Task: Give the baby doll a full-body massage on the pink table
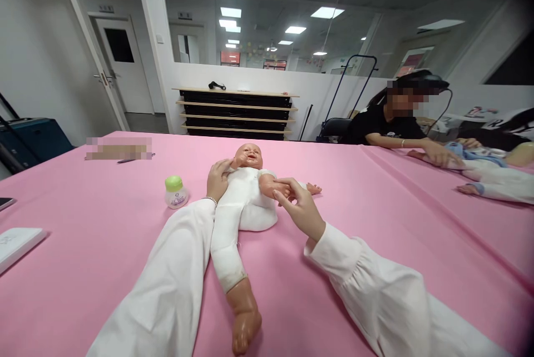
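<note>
A baby doll (240, 196) with a white cloth body and brown vinyl head and limbs lies on its back on a pink-covered table (167, 268). Its head points away from me and one leg stretches toward me. Up by the doll's shoulder, my left hand (217, 180) is curled around its arm close to the head; part of the fingers is hidden. My right hand (302, 207) has thumb and fingers closed on a brown limb on the doll's other side. Left of the doll stands a small jar (176, 193) with a green lid.
At the left edge lie a white box (19, 246) and a dark phone-like object (6, 202). A blurred flat item (119, 148) lies farther back. To the right, a co-worker (387, 118) handles another doll (496, 173) in white and blue. Shelves (237, 109) stand beyond the table.
</note>
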### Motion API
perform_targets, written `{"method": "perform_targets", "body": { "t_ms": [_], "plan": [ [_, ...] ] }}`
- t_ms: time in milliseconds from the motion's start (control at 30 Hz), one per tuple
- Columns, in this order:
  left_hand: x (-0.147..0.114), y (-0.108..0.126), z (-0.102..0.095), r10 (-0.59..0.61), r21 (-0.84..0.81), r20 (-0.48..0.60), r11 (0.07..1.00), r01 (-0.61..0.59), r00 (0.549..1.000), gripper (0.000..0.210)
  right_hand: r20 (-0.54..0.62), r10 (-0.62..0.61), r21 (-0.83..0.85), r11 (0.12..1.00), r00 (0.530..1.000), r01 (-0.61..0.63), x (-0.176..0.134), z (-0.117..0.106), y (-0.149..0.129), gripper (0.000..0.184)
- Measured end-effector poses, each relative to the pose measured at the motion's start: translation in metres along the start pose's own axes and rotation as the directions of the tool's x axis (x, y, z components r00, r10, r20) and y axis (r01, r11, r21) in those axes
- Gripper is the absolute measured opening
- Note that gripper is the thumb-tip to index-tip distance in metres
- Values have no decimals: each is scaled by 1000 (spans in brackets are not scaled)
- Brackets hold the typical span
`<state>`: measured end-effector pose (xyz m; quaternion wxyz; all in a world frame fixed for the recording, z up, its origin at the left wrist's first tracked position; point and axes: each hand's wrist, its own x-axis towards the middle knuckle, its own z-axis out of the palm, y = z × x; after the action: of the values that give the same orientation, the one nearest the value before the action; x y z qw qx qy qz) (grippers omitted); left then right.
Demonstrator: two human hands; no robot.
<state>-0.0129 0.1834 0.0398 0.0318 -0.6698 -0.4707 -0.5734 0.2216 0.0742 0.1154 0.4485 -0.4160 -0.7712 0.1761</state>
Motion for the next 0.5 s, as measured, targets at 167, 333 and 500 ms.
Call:
{"method": "perform_targets", "body": {
  "t_ms": [167, 333, 500],
  "plan": [
    [0, -1, 1, 58, 24, 96, 998, -61, 994, 43, -4, 103, 92, 991, 995, -102, 4, 1, 22, 32],
    [0, -6, 2, -43, 23, 24, 999, 42, 999, 43, -58, 3, -42, 999, 998, -5, -13, -6, 19, 28],
    [-2, -8, 2, -190, -31, -95, 982, 188, 977, 50, -55, -434, -198, 888, 899, 416, -58, -11, -2, 25]
  ]
}}
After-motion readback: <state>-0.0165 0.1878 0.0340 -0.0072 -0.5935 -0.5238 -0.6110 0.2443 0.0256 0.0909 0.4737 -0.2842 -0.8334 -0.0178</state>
